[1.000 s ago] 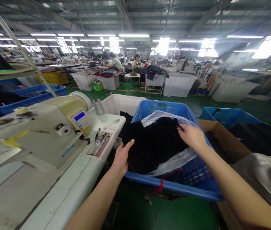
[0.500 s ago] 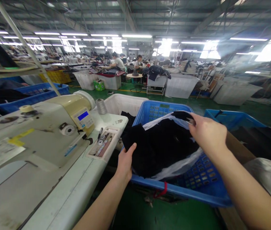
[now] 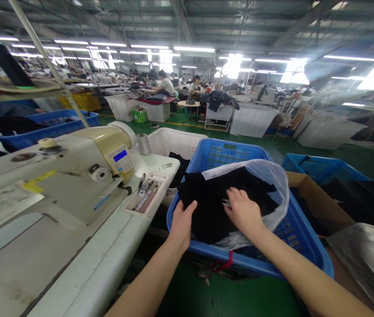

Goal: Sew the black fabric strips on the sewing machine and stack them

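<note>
Black fabric (image 3: 211,211) lies in a clear plastic bag (image 3: 281,176) inside a blue basket (image 3: 309,246). At the fabric's left side, my left hand (image 3: 182,224) is closed on its edge, with the thumb on top. Over the middle of the fabric, my right hand (image 3: 243,213) has its fingers curled round small metal snips (image 3: 227,203), whose tips point left. Whether the right fingers also grip the cloth cannot be made out.
A sewing machine (image 3: 74,163) on a pale table (image 3: 107,259) stands at the left, with a thread cone (image 3: 144,144) and a tool tray (image 3: 145,193). A cardboard box (image 3: 319,198) sits right of the basket. Several people work further back.
My right hand has moved left and down from the bag's upper right edge to the middle of the fabric. The bag's right rim now stands free. My left hand still holds the fabric.
</note>
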`<state>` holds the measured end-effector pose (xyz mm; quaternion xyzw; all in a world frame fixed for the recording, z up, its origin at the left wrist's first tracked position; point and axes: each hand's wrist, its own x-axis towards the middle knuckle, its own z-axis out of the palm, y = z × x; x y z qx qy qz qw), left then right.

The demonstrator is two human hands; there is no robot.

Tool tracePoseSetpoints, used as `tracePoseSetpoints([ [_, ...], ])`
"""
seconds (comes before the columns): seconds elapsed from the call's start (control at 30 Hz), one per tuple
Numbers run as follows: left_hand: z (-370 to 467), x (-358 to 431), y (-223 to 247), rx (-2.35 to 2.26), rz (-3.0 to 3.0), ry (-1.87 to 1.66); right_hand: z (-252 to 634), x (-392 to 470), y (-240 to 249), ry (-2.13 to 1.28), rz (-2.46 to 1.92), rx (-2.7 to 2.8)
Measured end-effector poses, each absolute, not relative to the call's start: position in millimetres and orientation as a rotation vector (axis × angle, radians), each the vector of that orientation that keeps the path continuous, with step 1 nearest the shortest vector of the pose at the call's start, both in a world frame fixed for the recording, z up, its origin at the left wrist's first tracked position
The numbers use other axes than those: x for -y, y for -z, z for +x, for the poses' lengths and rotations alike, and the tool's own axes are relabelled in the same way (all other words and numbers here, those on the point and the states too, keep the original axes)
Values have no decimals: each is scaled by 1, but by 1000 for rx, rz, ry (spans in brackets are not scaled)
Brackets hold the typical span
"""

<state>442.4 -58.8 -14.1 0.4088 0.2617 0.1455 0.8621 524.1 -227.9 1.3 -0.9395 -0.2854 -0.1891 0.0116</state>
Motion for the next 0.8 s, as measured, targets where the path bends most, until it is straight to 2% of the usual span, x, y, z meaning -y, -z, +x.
tracePoseSetpoints([
  [0.27, 441, 68, 6, -455, 884, -407, 541, 258, -52, 741, -2749, 526],
  [0.4, 442, 80, 0, -420, 904, -429, 514, 243, -69, 787, -2575, 601],
  [0.67, 428, 81, -15, -430, 898, -493, 472, 191, -52, 305, -2235, 1115],
  [0.8, 384, 55, -19, -554, 866, -528, 452, 195, -48, 51, -1923, 1215],
])
